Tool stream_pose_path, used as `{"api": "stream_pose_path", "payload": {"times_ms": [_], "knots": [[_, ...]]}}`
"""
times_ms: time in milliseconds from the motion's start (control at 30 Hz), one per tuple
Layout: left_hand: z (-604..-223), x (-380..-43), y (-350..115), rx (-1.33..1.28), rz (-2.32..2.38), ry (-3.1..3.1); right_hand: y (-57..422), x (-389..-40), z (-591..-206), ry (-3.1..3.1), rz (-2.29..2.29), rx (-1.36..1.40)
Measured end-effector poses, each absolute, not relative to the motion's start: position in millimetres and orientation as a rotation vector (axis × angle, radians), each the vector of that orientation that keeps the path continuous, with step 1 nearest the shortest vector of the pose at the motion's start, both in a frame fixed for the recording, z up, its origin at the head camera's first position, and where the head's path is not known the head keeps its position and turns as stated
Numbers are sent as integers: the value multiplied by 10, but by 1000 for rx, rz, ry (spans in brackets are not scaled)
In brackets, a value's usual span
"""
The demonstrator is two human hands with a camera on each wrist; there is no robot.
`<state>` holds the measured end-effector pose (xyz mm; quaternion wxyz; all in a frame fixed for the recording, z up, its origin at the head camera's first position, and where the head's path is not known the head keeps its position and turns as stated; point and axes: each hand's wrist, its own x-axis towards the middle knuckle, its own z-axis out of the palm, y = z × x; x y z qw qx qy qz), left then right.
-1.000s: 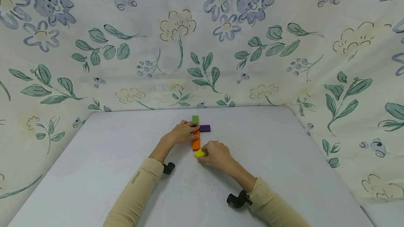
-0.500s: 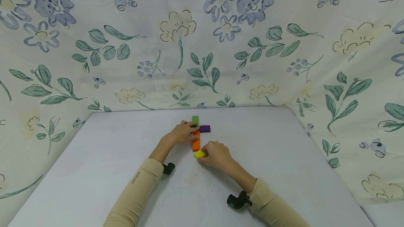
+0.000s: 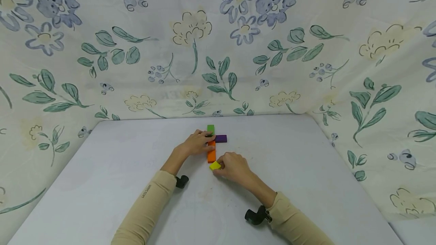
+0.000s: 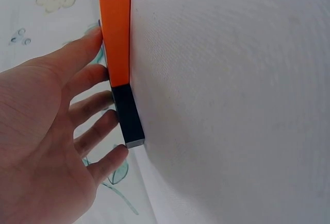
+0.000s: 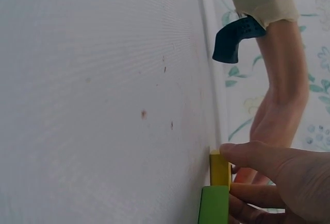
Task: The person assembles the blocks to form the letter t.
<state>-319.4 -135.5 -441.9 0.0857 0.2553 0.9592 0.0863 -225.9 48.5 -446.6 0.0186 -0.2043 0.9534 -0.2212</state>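
Note:
Near the middle of the white table my left hand (image 3: pixel 197 143) touches a line of blocks from the left. In the left wrist view its thumb lies along an orange block (image 4: pixel 116 33) and other fingertips meet a dark block (image 4: pixel 128 116) at its end. A green block (image 3: pixel 210 128) stands at the far end of the line, with a purple block (image 3: pixel 221 138) sticking out to the right. My right hand (image 3: pixel 235 167) pinches a yellow block (image 3: pixel 215 166) close to the orange block's near end. In the right wrist view a green block (image 5: pixel 214 206) sits against the yellow one.
A white table (image 3: pixel 306 184) spreads around the blocks. Floral cloth (image 3: pixel 190 59) hangs behind it and along both sides. Black wrist cameras (image 3: pixel 257 215) sit by the beige sleeves.

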Motion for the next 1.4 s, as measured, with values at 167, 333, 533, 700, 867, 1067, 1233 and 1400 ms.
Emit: {"api": "stream_pose_path", "payload": {"times_ms": [167,333,533,700,867,1067,1233,1400], "knots": [[-4416,-3195,-1352,759,271,2856,491,-2257,-4474,2964,-695,-637],[-4425,-3200,-1360,776,266,2859,496,-2257,-4480,2971,-699,-649],[-4401,-3181,-1367,791,270,2860,502,-2251,-4489,2993,-687,-643],[-4396,-3171,-1369,800,260,2863,543,-2231,-4473,3007,-673,-676],[-4410,-3175,-1370,793,260,2860,623,-2190,-4446,3014,-628,-726],[-4429,-3184,-1382,793,259,2860,723,-2161,-4446,2987,-598,-723],[-4433,-3187,-1382,787,257,2851,797,-2152,-4446,2974,-596,-792],[-4438,-3202,-1378,776,254,2850,873,-2156,-4400,2937,-588,-832]]}}
